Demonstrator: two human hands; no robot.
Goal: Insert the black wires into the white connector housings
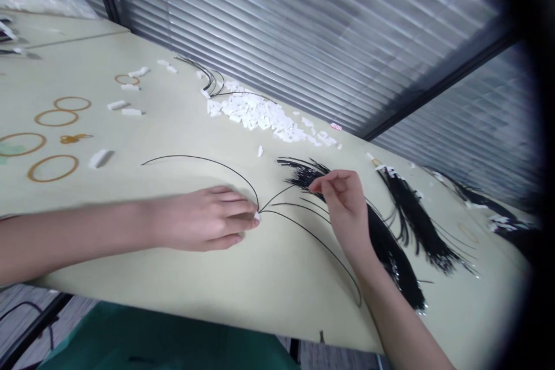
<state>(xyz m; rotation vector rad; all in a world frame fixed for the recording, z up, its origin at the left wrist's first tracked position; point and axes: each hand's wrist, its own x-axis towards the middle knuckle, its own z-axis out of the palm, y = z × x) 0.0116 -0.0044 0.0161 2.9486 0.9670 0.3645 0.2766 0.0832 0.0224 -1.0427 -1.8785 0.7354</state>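
My left hand (221, 217) lies palm down on the pale table, its fingertips on a small white connector (257, 215). Thin black wires (318, 238) run from that connector, one curving left and others to the right. Over the end of a thick bundle of black wires (392, 254), my right hand (336, 188) is raised with thumb and index finger pinched together. Whatever is between those fingertips is too small to make out. A single wire reaches from the connector toward the bundle near my right hand.
A heap of white connectors (255, 113) lies near the window blinds, with a few wires (212, 78) beside it. More black bundles (411, 208) rest at the right. Several tan rubber bands (54, 157) and loose white pieces (99, 158) are at the left.
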